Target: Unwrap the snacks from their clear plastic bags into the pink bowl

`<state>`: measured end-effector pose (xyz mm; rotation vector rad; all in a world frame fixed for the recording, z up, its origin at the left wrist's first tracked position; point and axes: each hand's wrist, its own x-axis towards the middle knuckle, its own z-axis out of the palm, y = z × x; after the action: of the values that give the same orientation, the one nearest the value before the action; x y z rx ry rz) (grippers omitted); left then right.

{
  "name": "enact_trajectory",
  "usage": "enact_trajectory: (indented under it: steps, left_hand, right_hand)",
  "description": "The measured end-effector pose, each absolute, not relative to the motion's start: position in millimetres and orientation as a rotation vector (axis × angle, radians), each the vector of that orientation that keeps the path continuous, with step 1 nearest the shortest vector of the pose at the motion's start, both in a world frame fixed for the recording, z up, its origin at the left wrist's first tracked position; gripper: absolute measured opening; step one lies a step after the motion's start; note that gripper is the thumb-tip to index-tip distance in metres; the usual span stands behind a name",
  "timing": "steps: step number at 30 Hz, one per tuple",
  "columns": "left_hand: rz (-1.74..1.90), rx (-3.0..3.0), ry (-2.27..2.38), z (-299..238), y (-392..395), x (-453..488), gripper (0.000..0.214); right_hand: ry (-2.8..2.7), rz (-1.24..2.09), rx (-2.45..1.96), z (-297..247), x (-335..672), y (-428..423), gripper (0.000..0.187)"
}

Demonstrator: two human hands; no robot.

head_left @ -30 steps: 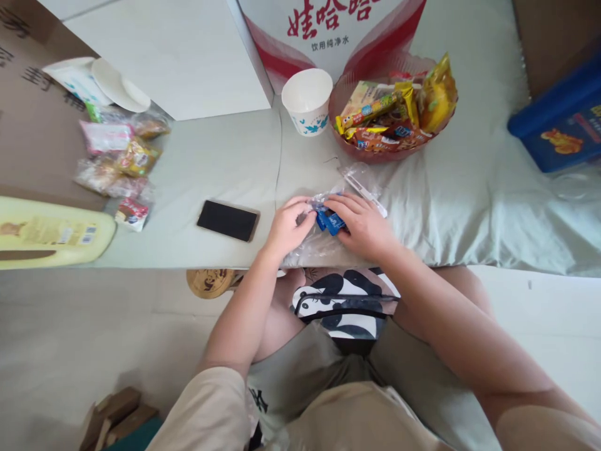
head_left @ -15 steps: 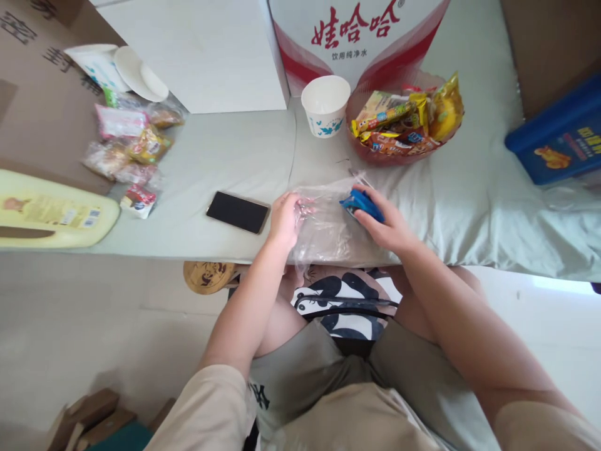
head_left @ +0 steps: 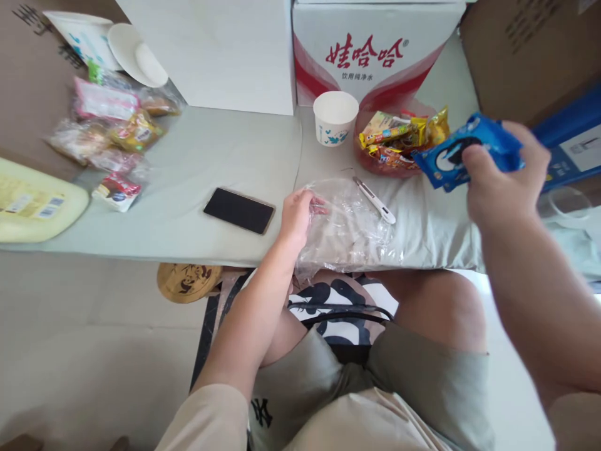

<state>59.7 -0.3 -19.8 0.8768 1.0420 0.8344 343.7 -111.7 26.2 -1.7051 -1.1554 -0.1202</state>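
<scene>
My left hand (head_left: 297, 213) rests on the left edge of a clear plastic bag (head_left: 347, 228) that lies on the pale green covered surface (head_left: 225, 156), its fingers curled on the plastic. My right hand (head_left: 504, 181) is lifted to the right, above the surface, and grips a blue snack packet (head_left: 469, 156). A white slim tool (head_left: 375, 200) lies on the top of the bag. Just left of the raised packet stands a red bowl (head_left: 370, 166) full of wrapped snacks.
A black phone (head_left: 239, 210) lies left of the bag. A paper cup (head_left: 335, 118) stands by a red-and-white carton (head_left: 375, 50). Several wrapped snacks (head_left: 113, 131) lie at the far left, near a yellow bottle (head_left: 32, 207). A blue box (head_left: 573, 138) is at the right.
My right hand has pulled the blue packet out of the clear bag and lifted it up and to the right. My left hand has stayed on the bag.
</scene>
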Motion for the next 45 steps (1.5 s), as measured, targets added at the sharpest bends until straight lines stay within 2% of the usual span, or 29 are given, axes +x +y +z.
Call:
enact_trajectory:
  steps: [3,6,8,11,12,14,23,28,33,35,37,39,40,43,45]
  left_hand:
    - [0.832,0.880,1.022,-18.7,0.8,58.1,0.017]
    - [0.840,0.892,1.028,-17.4,1.9,57.1,0.017]
    - [0.835,0.903,1.043,-17.0,2.5,57.0,0.017]
    - [0.845,0.908,1.055,-17.9,3.1,57.2,0.017]
    - [0.849,0.909,1.056,-18.4,3.3,57.3,0.017]
    - [0.847,0.914,1.055,-19.3,3.6,57.2,0.018]
    - [0.834,0.919,1.050,-19.1,7.2,59.6,0.020]
    - [0.804,0.950,1.065,-19.2,10.1,62.2,0.020]
    - [0.755,1.049,1.041,-20.0,10.5,57.1,0.022]
    - [0.687,1.143,1.024,-26.0,11.8,54.2,0.022]
    - [0.644,1.255,1.014,-34.8,14.9,51.9,0.018]
    - [0.681,1.356,1.056,-41.6,19.0,49.5,0.006]
    - [0.737,1.403,1.100,-42.5,20.6,47.7,0.011]
    - [1.010,1.606,1.216,-30.6,17.8,38.0,0.036]
    - [1.157,1.829,1.167,-13.4,4.9,28.5,0.029]
  right_hand:
    - [-1.357,-0.264,-1.797,82.3,355.3,-83.1,0.051]
    - [-1.485,-0.230,-1.861,107.3,356.5,-48.6,0.061]
    - [-1.630,-0.163,-1.928,104.5,355.9,-23.1,0.056]
    - [-1.824,0.088,-2.199,83.3,358.3,10.9,0.025]
    - [-1.832,0.183,-2.304,75.0,360.6,18.7,0.020]
    - [-1.809,0.255,-2.407,60.9,367.5,26.9,0.026]
    - [-1.820,-0.069,-2.207,49.2,385.5,12.9,0.021]
    - [-1.875,0.154,-2.323,50.9,379.9,19.6,0.013]
    - [-1.734,-0.085,-1.853,47.5,339.7,-44.6,0.016]
    - [-1.987,0.123,-1.611,28.5,313.4,-88.5,0.024]
    - [-2.148,0.314,-1.479,0.5,289.5,-131.0,0.042]
    - [-2.237,0.366,-1.515,-27.8,272.6,-165.0,0.053]
    - [-2.242,0.370,-1.552,-39.4,267.3,-177.8,0.054]
    - [-2.106,0.312,-1.685,-58.3,262.4,-198.7,0.040]
    - [-1.988,0.273,-1.728,-60.1,264.7,-201.1,0.027]
